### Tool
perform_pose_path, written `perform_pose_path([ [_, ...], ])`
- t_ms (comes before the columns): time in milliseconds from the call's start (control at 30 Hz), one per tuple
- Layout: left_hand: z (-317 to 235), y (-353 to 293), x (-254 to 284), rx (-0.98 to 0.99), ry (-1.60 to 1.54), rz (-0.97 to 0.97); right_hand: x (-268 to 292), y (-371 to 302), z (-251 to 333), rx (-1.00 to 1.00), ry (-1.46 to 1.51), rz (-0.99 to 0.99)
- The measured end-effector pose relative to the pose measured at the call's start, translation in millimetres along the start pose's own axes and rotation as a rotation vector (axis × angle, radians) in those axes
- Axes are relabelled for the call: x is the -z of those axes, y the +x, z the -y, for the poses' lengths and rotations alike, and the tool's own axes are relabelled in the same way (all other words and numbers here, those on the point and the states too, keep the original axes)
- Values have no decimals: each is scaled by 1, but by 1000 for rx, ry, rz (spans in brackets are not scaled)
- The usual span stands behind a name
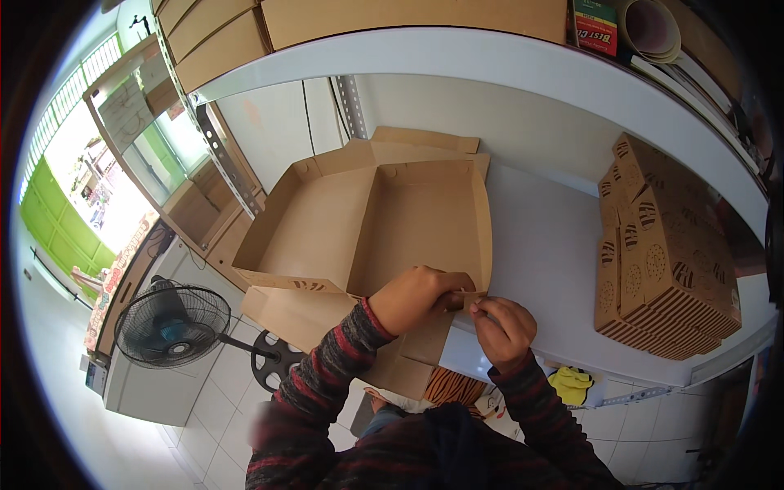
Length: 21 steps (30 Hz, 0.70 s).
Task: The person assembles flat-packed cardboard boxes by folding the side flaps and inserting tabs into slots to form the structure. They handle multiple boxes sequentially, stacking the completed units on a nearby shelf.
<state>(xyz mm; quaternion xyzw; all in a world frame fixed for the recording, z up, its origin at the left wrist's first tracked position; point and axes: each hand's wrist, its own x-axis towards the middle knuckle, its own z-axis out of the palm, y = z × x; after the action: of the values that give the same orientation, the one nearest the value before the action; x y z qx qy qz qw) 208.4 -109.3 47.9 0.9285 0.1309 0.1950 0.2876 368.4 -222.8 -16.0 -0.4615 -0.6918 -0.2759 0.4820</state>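
A brown cardboard box (425,212) lies open on the grey-white shelf in front of me, its lid (314,216) folded out to the left. The box's far and side walls stand up, and loose flaps hang over the near edge. At the box's near right corner my left hand (420,296) bends over the edge, fingers closed on the cardboard. My right hand (504,327) is beside it, pinching a small cardboard flap (474,300) between thumb and fingers. The left fingertips are partly hidden behind the hand and the flap.
A tall stack of flat printed cardboard boxes (665,253) stands on the shelf (543,229) to the right. Overhead runs a white shelf beam (457,49) with more boxes on it. A black fan (173,325) stands at left. Yellow cloth (570,385) sits below the shelf edge.
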Motion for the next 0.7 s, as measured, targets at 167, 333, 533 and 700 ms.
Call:
perform_pose_path([
  [167,-3,-2,-2,-93,-110,-22,0,0,-5,-121,22,12],
  [333,-11,-9,-3,-11,85,-28,9,8,1,-338,135,106],
  [533,-12,-14,-14,-75,266,-117,21,23,-12,-250,167,281],
  [700,-17,-14,-21,-9,361,-166,16,21,-9,-246,161,320],
])
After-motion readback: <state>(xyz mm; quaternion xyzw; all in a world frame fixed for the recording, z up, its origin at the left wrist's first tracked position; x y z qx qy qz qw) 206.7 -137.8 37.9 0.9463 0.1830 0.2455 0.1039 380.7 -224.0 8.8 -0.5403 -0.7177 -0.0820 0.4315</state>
